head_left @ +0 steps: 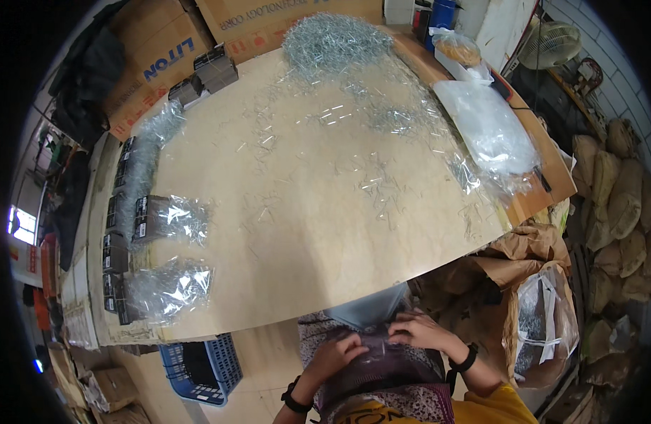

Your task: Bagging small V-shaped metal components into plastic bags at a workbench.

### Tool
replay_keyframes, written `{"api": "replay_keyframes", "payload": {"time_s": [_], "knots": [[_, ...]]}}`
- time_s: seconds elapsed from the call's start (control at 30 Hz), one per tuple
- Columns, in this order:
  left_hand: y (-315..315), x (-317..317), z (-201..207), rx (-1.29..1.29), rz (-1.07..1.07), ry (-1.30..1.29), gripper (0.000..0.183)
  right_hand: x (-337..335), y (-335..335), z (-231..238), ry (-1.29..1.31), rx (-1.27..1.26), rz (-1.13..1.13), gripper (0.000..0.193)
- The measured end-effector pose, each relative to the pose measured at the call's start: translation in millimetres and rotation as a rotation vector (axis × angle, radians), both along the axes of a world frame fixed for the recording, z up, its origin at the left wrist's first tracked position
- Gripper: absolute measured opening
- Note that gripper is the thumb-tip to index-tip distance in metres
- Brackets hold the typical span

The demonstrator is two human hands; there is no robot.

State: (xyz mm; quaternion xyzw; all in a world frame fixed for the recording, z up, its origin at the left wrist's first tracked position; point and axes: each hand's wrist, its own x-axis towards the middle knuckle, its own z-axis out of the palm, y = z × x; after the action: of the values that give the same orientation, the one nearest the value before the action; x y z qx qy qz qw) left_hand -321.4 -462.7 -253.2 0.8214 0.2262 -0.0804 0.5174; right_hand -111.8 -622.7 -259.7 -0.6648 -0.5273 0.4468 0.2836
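The likeliest trouble, as a judgement, is a spill: the small clear plastic bag (371, 311) is being worked below the near edge of the table (304, 233), over the person's lap, so any thin metal pins slipping out would fall onto clothing or the floor rather than the tabletop, and their sharp ends could prick a fingertip. The right hand (419, 331) lies curled over the bag's lower edge, fingers bent and pinching at the plastic. The left hand (337, 353) sits just beside it, fingers folded in against the patterned cloth and the bag's bottom; whether it actually grips the bag cannot be told. A heap of loose pins (336, 37) sits at the far side of the table, well apart, with filled bags (171, 286) and small dark boxes (115, 251) along the left edge.
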Motion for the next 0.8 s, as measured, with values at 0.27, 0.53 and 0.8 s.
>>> {"api": "replay_keyframes", "payload": {"time_s": [0.27, 0.53, 0.8], "knots": [[-13, 7, -42, 0.23, 0.219, -0.254, 0.017, -22, 8, -45, -0.35, 0.145, -0.322, 0.027], [-11, -9, -50, 0.324, -0.006, -0.355, 0.011, 24, 36, 43, -0.325, 0.652, -0.714, 0.021], [-20, 17, -16, 0.405, 0.088, -0.56, 0.014, 136, 164, 134, -0.712, 0.514, -0.167, 0.055]]}}
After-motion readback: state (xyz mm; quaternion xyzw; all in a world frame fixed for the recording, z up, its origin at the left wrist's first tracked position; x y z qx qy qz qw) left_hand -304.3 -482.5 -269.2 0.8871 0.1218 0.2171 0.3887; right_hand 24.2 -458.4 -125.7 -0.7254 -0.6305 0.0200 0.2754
